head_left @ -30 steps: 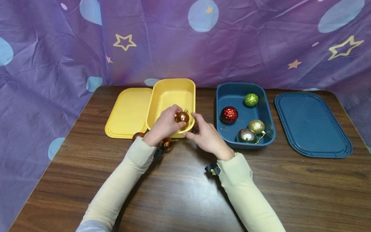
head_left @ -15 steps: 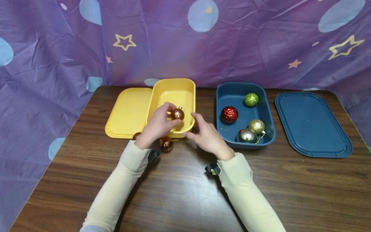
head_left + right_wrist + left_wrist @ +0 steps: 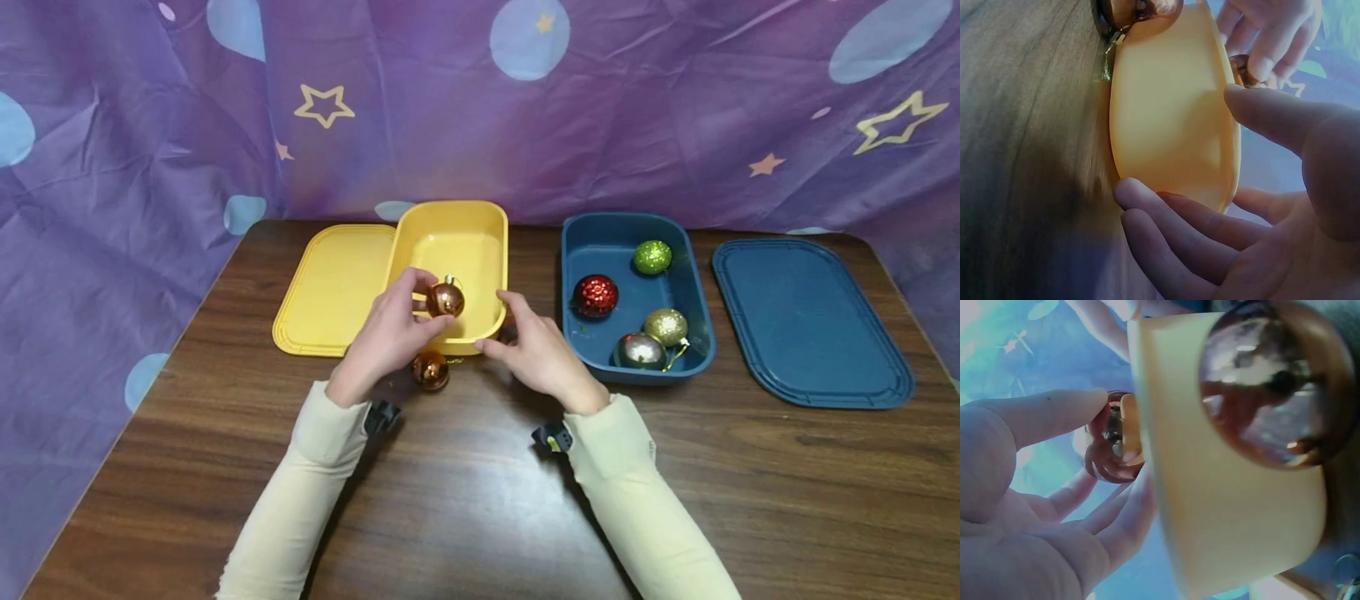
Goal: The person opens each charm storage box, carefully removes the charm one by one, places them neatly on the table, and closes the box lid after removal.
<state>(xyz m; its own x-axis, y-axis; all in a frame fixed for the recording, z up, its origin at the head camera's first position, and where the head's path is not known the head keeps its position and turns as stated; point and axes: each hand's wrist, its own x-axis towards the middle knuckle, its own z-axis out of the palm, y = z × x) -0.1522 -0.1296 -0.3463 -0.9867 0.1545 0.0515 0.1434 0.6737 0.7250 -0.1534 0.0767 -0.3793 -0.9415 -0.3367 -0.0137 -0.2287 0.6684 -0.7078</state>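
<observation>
Brown tabletop (image 3: 465,500) bears blue box (image 3: 626,250); loose bauble (image 3: 431,371) fronts yellow box (image 3: 459,252).

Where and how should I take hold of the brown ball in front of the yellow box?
Best, I think, by the left and right of its round body, from above and the near side: the brown ball lies close before the yellow box, which hampers its far side. Thin gold string shows at its right, so avoid pulling by that.

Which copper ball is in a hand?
In the head view, the upper copper ball, pinched by the left hand over the yellow box. The lower copper ball sits unheld on the table, in front of that box.
</observation>
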